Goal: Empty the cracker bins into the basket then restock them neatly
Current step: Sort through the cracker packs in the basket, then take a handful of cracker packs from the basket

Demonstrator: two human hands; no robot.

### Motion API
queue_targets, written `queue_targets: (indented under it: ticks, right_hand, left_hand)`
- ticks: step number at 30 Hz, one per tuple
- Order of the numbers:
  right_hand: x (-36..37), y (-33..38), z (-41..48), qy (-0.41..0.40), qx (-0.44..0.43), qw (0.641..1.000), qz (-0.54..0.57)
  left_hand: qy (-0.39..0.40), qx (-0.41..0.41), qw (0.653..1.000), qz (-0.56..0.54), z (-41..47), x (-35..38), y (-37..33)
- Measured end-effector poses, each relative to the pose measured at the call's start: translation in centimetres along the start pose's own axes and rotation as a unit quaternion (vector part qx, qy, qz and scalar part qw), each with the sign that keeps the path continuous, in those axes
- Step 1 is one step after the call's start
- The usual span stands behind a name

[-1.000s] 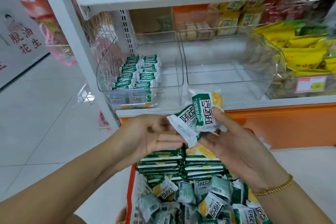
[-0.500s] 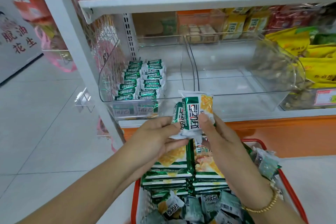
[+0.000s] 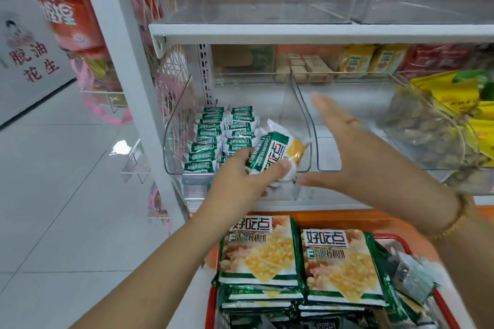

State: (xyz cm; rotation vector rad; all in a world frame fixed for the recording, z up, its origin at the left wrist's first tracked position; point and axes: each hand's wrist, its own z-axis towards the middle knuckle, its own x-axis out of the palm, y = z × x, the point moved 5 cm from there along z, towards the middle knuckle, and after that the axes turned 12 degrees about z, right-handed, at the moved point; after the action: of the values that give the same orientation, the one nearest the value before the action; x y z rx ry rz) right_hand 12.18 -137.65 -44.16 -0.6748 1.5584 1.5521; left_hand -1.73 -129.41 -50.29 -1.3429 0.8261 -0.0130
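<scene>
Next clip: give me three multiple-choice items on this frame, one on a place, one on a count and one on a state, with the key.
1. Where are the small green-and-white cracker packets that the left hand grips?
A. at the front of the left clear plastic bin
B. on the floor
C. on the top shelf

2. How many rows of stocked packets stand in that bin?
A. one
B. two
C. four

3. How is the right hand?
A. pinching a packet
B. open, holding nothing
C. curled into a fist

Key:
1 A: the packets are held over the bin's front edge.
2 B: two rows stand side by side at its left.
3 B: its fingers are straight and spread, with nothing in them.
</scene>
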Motion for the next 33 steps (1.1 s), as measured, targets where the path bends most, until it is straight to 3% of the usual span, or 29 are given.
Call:
queue_targets:
  ticks: [4, 8, 16, 21, 26, 30, 33]
  right_hand:
    - [0.1, 2.3, 4.1, 0.102, -0.205, 0.948, -0.22]
    - [1.6, 3.1, 6.9, 0.146, -0.245, 0.905, -0.316]
    - [2.4, 2.3, 11.3, 0.178, -0.15, 0.957, -0.172]
    - [0.9, 0.4, 16.5, 0.07, -0.026, 0.98, -0.186]
    - [3.1, 0.1, 22.0, 0.087, 0.084, 0.939, -0.322]
    - [5.1, -0.3, 24.4, 0.111, 0.117, 0.895, -0.417]
    - [6.1, -1.0, 25.3, 0.102, 0.129, 0.881, -0.443]
  left_hand:
    - [-0.09, 0.109, 0.971, 0.192, 0.6, -1.3, -0.8]
    - [-0.11, 0.115, 0.962, 0.221, 1.5, -1.3, -0.5]
    - [-0.154, 0.096, 0.968, 0.174, 3.1, -2.7, 0.4]
    - [-0.097, 0.067, 0.949, 0.293, 3.0, -3.3, 1.8]
    - [-0.023, 0.083, 0.946, 0.311, 2.3, -3.0, 2.6]
    - [-0.008, 0.106, 0.942, 0.319, 2.0, -3.8, 3.1]
    - [-0.01, 0.127, 0.937, 0.324, 1.9, -4.1, 3.1]
